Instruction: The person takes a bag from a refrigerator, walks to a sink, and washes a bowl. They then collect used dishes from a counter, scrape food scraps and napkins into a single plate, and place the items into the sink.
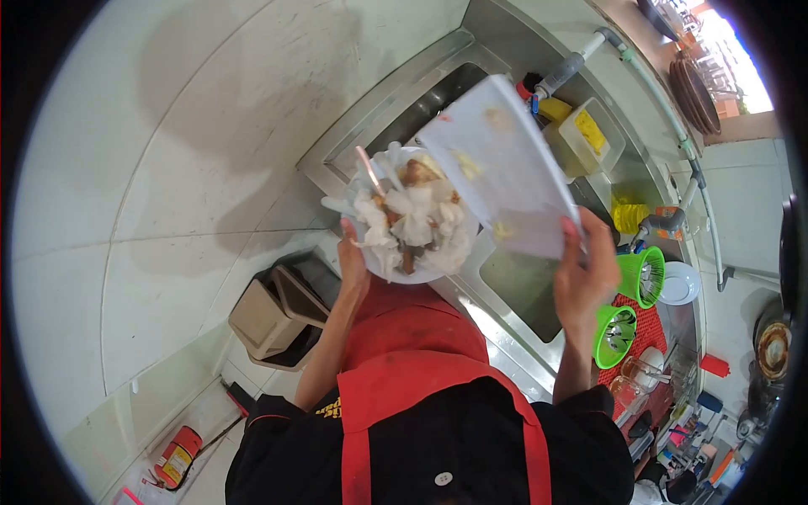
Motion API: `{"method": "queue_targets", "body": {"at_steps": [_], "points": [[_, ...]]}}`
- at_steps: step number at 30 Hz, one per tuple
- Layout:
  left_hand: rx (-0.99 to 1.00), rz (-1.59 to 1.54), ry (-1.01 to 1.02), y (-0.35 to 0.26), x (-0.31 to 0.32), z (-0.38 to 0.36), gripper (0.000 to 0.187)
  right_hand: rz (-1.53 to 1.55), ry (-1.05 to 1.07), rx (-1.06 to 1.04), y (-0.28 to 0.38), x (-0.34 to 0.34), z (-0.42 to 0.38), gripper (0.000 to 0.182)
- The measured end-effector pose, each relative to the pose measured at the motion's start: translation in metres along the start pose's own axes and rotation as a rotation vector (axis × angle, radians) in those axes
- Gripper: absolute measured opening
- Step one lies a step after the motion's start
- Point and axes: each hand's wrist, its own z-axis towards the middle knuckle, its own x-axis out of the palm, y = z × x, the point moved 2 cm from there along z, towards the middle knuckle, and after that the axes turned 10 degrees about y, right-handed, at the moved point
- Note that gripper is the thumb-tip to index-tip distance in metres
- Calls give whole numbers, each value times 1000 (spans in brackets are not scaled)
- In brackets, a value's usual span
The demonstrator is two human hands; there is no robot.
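My left hand [352, 259] grips the edge of a white plate [421, 275] heaped with crumpled tissues [414, 217] and brown food scraps. A spoon handle [368, 171] sticks up from the heap. In my right hand [587, 271], pinched at its lower corner, is a white rectangular plate [509, 172], tilted on edge, with yellowish food smears on its face. It is raised just right of the heaped plate and overlaps its edge in this view. Both plates are above the steel sink [526, 290], whose basins are partly hidden behind them.
A beige swing-lid bin [268, 318] stands on the floor to the left. Two green baskets [641, 278] of cutlery and a small white plate [680, 284] line the right counter. Behind the sink are a tap pipe [566, 74] and a tub [581, 139] with a yellow sponge.
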Motion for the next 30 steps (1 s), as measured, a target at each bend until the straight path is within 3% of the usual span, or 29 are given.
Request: {"method": "queue_targets", "body": {"at_steps": [5,8,14,15,18,22,25,27,30], "points": [[26,-38,22,7,20,14,71,-15,-17,-257,8,43,5,18],[-45,-9,27,12,10,18,71,-18,-44,-288,6,50,3,21],[12,-86,5,12,6,19,72,21,-216,-71,-5,44,2,13],[23,-87,-4,11,6,19,72,113,-204,76,-11,44,4,18],[61,-79,-25,5,5,18,72,348,-214,250,-39,47,17,17],[69,-47,-58,-6,-20,11,71,306,-191,289,-73,66,13,18],[78,-31,-119,-12,-43,1,70,244,-137,288,-84,98,9,14],[76,-16,-146,-16,-60,-9,72,173,-11,225,-92,131,9,23],[109,-36,-176,-19,-80,-20,73,133,255,328,-122,200,7,25]]}}
